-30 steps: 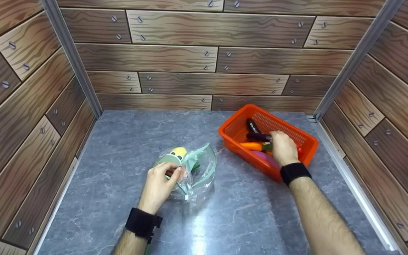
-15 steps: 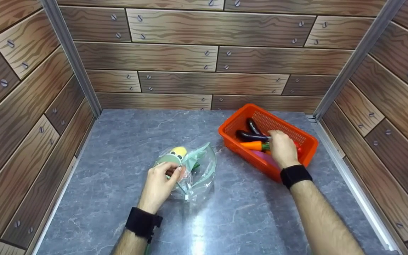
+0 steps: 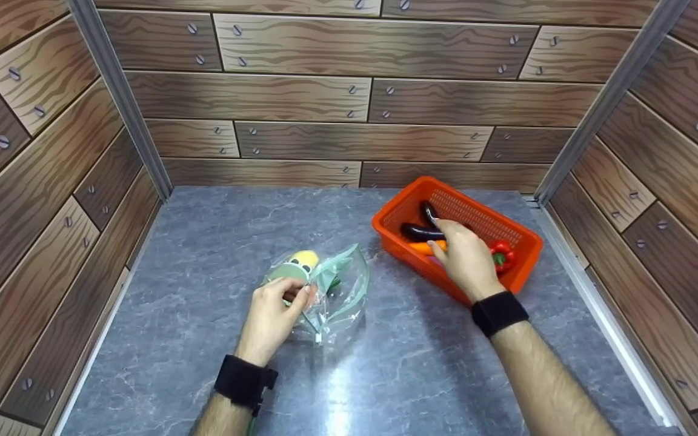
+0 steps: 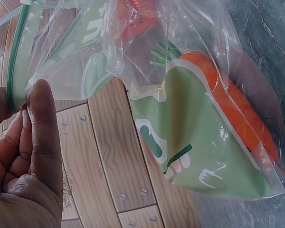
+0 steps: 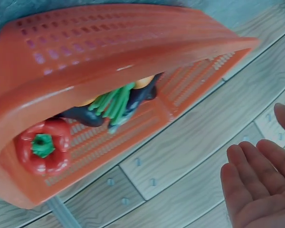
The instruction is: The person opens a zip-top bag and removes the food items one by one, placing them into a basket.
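Observation:
My left hand (image 3: 279, 309) pinches the green-edged rim of a clear zip bag (image 4: 204, 147) with a green print, its mouth gaping toward the right. Inside the bag lies an orange carrot (image 4: 244, 116) with a green top, and a yellow rounded shape (image 3: 306, 260) shows at its far side in the head view. Over the orange basket (image 3: 398, 253) hangs my right hand (image 3: 467, 260), fingers extended and nothing in them. Below its fingertips are a dark eggplant (image 3: 420, 232) and another carrot (image 3: 425, 249), partly hidden by the hand.
A second eggplant (image 3: 428, 211) lies farther back in the basket, and a red bell pepper (image 3: 501, 255) sits at its right end. Plank-patterned walls (image 3: 300, 100) enclose the grey marbled table (image 3: 234, 224) at the back and both sides.
The right hand has let go of the eggplant it held, which lies back in the basket, and has shifted left, uncovering the red pepper. The left hand stays on the bag.

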The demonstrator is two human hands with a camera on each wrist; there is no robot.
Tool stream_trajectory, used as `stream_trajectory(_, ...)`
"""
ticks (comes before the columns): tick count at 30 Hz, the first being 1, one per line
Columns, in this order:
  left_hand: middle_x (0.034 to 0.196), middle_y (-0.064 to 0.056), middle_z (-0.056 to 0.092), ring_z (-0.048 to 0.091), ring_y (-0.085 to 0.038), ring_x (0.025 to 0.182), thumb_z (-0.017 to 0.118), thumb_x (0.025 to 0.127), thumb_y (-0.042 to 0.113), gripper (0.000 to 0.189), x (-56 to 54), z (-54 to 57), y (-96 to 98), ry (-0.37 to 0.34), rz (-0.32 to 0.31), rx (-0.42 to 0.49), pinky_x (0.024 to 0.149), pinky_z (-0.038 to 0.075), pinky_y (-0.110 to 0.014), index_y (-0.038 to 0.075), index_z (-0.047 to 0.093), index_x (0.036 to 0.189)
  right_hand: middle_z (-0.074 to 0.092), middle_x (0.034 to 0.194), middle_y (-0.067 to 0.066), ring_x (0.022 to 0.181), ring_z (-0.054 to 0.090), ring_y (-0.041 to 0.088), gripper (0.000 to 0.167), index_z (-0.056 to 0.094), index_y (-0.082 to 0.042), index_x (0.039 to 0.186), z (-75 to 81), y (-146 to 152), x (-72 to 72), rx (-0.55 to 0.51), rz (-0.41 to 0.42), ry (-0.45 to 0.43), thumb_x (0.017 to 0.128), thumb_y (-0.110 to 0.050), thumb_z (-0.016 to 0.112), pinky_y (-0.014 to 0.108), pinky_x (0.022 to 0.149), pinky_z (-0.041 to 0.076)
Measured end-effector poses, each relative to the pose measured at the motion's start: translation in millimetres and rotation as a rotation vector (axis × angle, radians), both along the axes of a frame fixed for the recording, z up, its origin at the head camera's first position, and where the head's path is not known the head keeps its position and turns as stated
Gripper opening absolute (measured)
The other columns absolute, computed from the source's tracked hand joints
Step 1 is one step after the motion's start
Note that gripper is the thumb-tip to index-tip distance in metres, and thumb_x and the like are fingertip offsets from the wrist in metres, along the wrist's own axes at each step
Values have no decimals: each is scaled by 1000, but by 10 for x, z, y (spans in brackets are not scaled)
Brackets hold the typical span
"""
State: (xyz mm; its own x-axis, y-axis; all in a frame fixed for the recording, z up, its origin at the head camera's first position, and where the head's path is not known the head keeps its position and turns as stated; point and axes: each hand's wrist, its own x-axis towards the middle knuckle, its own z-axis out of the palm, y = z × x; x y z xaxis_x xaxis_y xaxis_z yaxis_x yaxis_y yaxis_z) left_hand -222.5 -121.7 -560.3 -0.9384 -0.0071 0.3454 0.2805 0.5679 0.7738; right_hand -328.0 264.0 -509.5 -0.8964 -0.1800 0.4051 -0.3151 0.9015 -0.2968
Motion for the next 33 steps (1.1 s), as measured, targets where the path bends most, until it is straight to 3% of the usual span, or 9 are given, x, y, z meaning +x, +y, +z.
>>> stream_trajectory(7, 100, -2, 86, 79, -14, 90, 82, 110, 14, 7, 3, 5, 6, -3, -3, 7, 86, 71, -44, 13, 88, 109, 74, 159, 26, 146, 73, 46, 65, 67, -2, 162, -3, -135, 128, 42, 64, 27, 107, -26, 90, 63, 119, 63)
stream_trajectory(16, 99, 0, 86, 79, -13, 89, 83, 110, 18, 7, 12, 17, 16, 2, 2, 6, 84, 67, -32, 14, 89, 109, 74, 160, 23, 142, 76, 45, 69, 67, -4, 163, -26, -326, 255, 68, 135, 84, 104, -31, 92, 62, 119, 64)
stream_trajectory(24, 98, -1, 86, 79, -13, 89, 83, 110, 18, 8, 14, 16, 25, 9, 1, 8, 85, 70, -41, 14, 89, 109, 78, 154, 21, 136, 79, 43, 66, 71, -2, 157, -93, -496, 392, 100, 217, 183, 103, -32, 95, 59, 110, 69)
stream_trajectory(33, 97, 0, 86, 79, -13, 88, 84, 109, 19, 7, 12, 19, 29, 7, -2, 14, 85, 71, -45, 14, 89, 107, 82, 150, 16, 135, 81, 36, 64, 74, -7, 154, -189, -656, 497, 121, 281, 180, 101, -36, 96, 54, 110, 69)
